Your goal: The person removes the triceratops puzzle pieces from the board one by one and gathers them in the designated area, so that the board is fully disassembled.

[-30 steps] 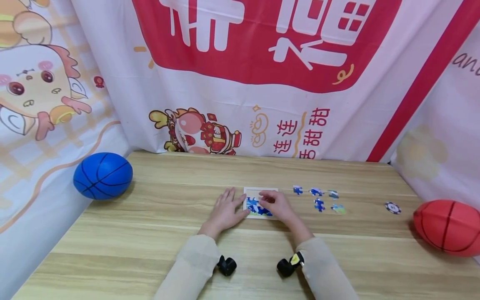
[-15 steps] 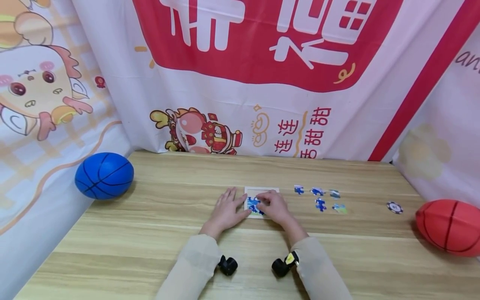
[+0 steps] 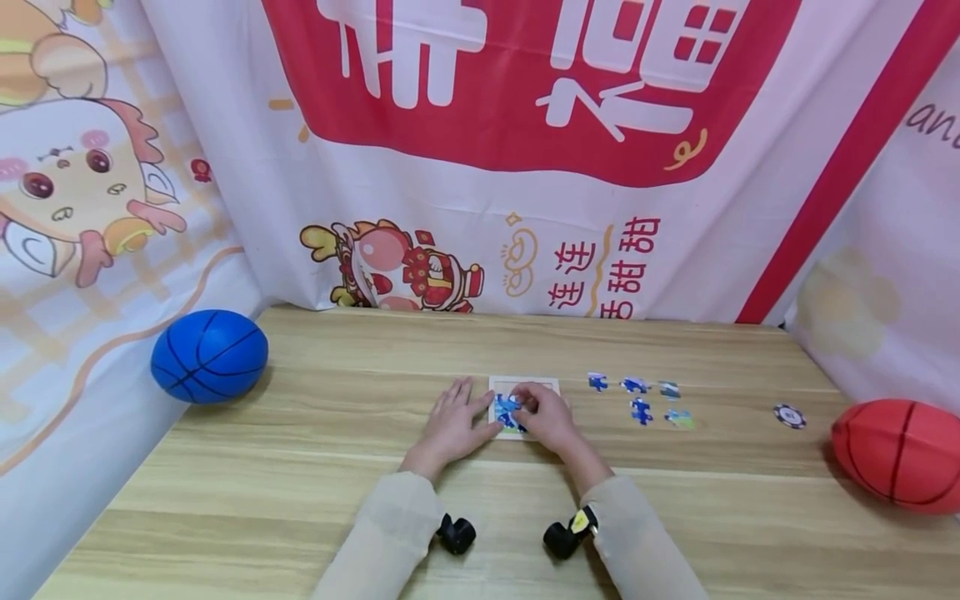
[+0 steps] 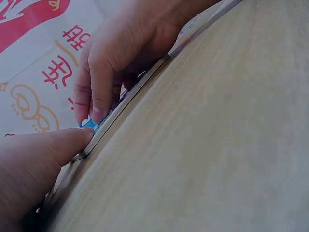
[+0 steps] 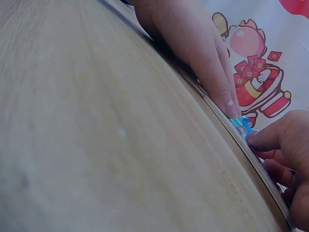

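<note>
A small jigsaw puzzle in a white frame (image 3: 553, 384) lies on the table, with blue pieces (image 3: 506, 408) in its left and lower part. Beside it my left hand (image 3: 452, 423) rests flat, fingers spread, its thumb touching the frame's left edge. Over the frame's right half, my right hand (image 3: 551, 417) has curled fingers, with thumb and forefinger pinching a blue puzzle piece at the picture's middle. Both wrist views show its fingertips close to my left thumb (image 4: 77, 141), at a light blue piece (image 5: 241, 124). The right hand hides much of the frame's inside.
Several loose puzzle pieces (image 3: 640, 411) lie right of the frame. Farther right are a round poker chip (image 3: 790, 416) and a red ball (image 3: 897, 454). At the left edge of the table (image 3: 360, 367) sits a blue ball (image 3: 210, 357). Printed cloth (image 3: 420, 183) hangs behind.
My right hand has shifted slightly left and down onto the puzzle, its fingertips now at the blue pieces. The left hand stays in place. The loose pieces have not moved.
</note>
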The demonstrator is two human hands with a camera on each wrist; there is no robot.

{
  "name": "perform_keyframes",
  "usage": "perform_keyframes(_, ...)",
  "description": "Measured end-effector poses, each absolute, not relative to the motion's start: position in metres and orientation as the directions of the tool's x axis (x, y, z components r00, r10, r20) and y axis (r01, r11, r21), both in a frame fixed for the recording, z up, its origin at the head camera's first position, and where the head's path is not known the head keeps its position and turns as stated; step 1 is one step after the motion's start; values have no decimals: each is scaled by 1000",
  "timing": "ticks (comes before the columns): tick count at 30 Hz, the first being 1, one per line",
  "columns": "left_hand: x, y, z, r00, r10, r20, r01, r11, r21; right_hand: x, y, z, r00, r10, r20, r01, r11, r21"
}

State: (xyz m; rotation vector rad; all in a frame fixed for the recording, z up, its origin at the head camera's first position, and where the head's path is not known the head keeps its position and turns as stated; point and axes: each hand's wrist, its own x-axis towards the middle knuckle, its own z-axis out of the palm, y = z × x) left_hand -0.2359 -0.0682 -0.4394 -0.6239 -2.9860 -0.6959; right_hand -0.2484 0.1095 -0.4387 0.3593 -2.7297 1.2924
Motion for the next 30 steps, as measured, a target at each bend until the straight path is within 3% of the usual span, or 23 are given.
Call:
perform_keyframes(10, -235, -67, -439, -923, 373, 90, 374, 821, 430, -249, 110, -440, -966, -182, 185, -259, 632, -730)
perform_keyframes(18, -236, -68, -441, -925, 366, 102, 373, 825, 424, -250, 117, -430, -973, -176, 148, -221, 542, -811)
perform_keyframes(23, -236, -68, -441, -925, 368, 99, 374, 827, 419, -248, 131, -422, -984, -155, 92, -160, 520, -839)
perform_keyframes(30, -235, -68, -439, -922, 374, 100, 379, 822, 425, -244, 165, -412, -974, -174, 148, -218, 516, -828)
